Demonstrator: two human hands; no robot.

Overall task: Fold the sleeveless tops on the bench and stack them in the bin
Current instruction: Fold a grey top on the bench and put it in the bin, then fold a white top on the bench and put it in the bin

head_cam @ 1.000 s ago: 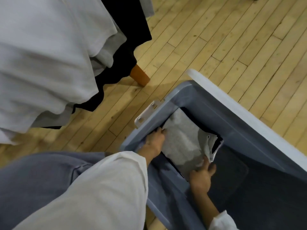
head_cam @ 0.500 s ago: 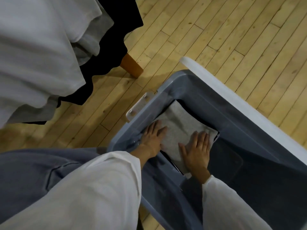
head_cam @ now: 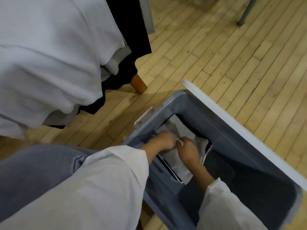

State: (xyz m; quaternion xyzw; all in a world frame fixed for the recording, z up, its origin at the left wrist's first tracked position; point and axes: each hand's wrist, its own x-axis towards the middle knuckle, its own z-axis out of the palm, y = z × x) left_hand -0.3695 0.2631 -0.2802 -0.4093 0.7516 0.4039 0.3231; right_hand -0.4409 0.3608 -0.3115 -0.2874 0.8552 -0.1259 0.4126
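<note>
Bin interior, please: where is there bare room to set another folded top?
In the bin, the dark floor is bare to the right of the grey top, out to the end wall. The left end by the white latch is crowded: left hand and right hand both grip the grey top there.

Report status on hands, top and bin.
Left hand and right hand down in grey bin, fingers curled on folded grey top. Top sits on other folded pieces. Nothing blocking; white garments draped on bench.
</note>
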